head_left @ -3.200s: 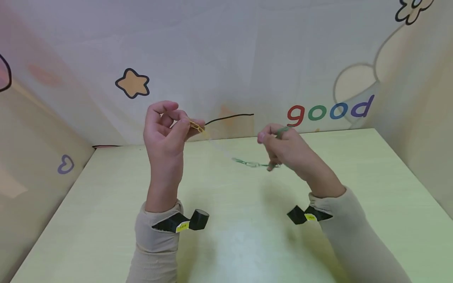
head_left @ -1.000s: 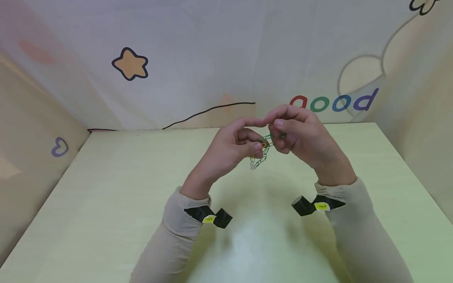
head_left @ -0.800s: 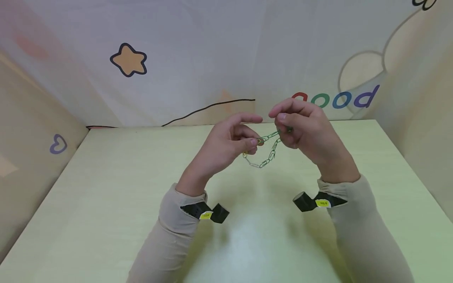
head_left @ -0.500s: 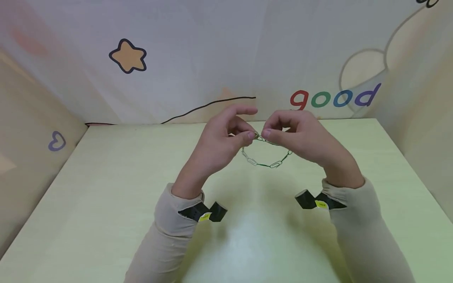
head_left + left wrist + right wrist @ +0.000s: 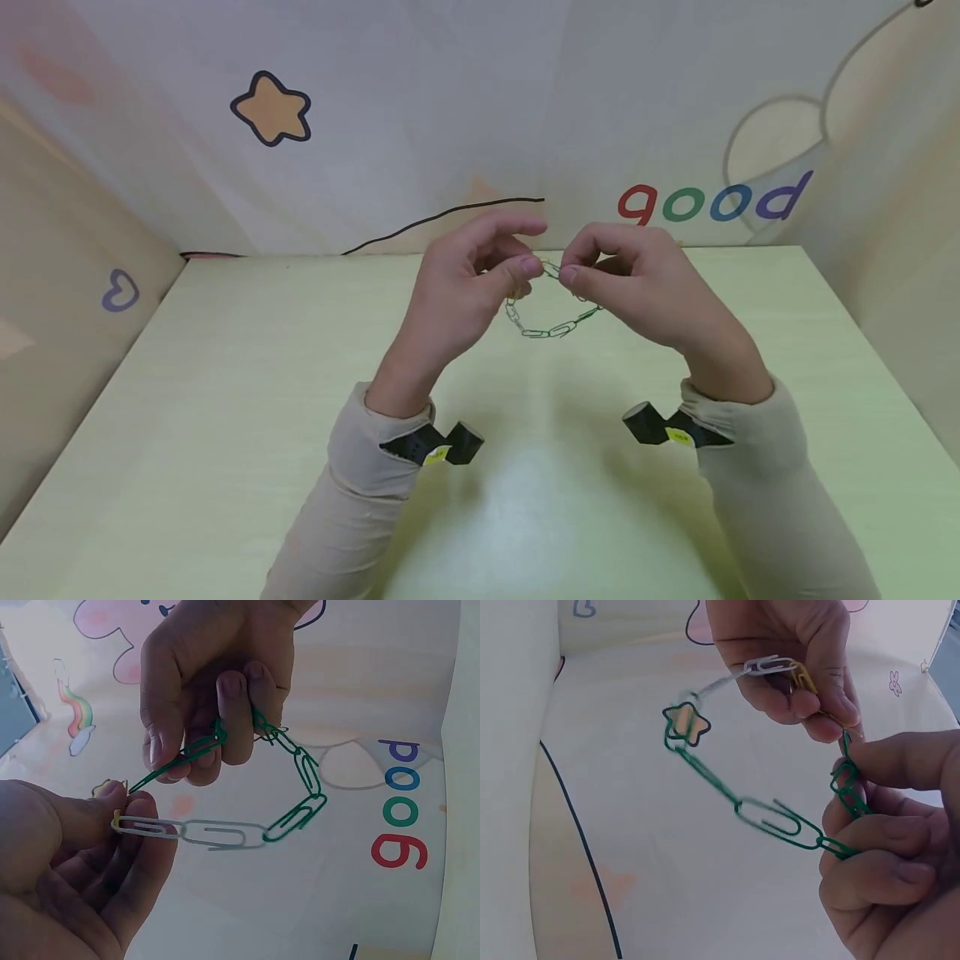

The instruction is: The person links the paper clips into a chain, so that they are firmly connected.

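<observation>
A chain of paper clips (image 5: pixel 551 332) hangs in a loop between the two hands, above the table. My left hand (image 5: pixel 457 287) pinches its yellow clips (image 5: pixel 802 679) between thumb and finger, with the index finger held out. Silver clips (image 5: pixel 214 834) run on from the yellow ones, then green clips (image 5: pixel 769 823). Close by on the right, my right hand (image 5: pixel 637 279) pinches a green clip (image 5: pixel 180 759) whose tip meets a yellow one at the left fingertips. Whether those two are hooked together is hidden. Other right-hand fingers curl over more green links.
The pale green tabletop (image 5: pixel 225 400) lies under both hands. A printed cloth backdrop (image 5: pixel 420 108) stands behind it, with side panels. A black camera (image 5: pixel 465 443) sits on the left cuff and another black camera (image 5: pixel 645 423) on the right cuff.
About three seconds ago the hands were wide apart, the chain stretched between them. They have come together, bringing the yellow and green ends fingertip to fingertip; the head view has tilted down slightly.
</observation>
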A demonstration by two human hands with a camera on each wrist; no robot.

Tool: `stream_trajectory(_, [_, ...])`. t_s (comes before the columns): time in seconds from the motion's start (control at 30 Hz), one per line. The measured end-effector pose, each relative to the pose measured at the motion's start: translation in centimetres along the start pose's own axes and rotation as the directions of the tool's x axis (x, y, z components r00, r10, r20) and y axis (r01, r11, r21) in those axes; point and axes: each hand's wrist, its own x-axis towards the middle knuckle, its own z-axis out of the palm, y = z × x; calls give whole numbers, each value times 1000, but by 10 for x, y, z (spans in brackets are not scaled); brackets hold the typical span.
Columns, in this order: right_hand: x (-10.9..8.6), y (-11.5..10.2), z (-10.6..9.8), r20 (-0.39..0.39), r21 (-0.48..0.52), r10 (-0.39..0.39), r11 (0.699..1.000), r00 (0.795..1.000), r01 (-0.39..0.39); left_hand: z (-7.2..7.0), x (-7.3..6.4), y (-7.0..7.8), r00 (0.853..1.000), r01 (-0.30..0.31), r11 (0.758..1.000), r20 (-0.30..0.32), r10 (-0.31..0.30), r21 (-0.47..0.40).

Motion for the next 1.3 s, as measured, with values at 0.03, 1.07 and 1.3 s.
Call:
stream_trajectory(0.03, [0,0,0,-19,14,1,1000,1000,-1,0,0,0,1000,-4,1000,-9,4,-14])
stream_trajectory(1.07, [3,1,3,152,575,-5,814,988,-84,-4,1,3,980,-199,978,-39,197,-58])
stream_trajectory(1.3, [4,8,4,174,682,-52,727,983,-82,0,0,3,967,-252,965,-59,248,-73])
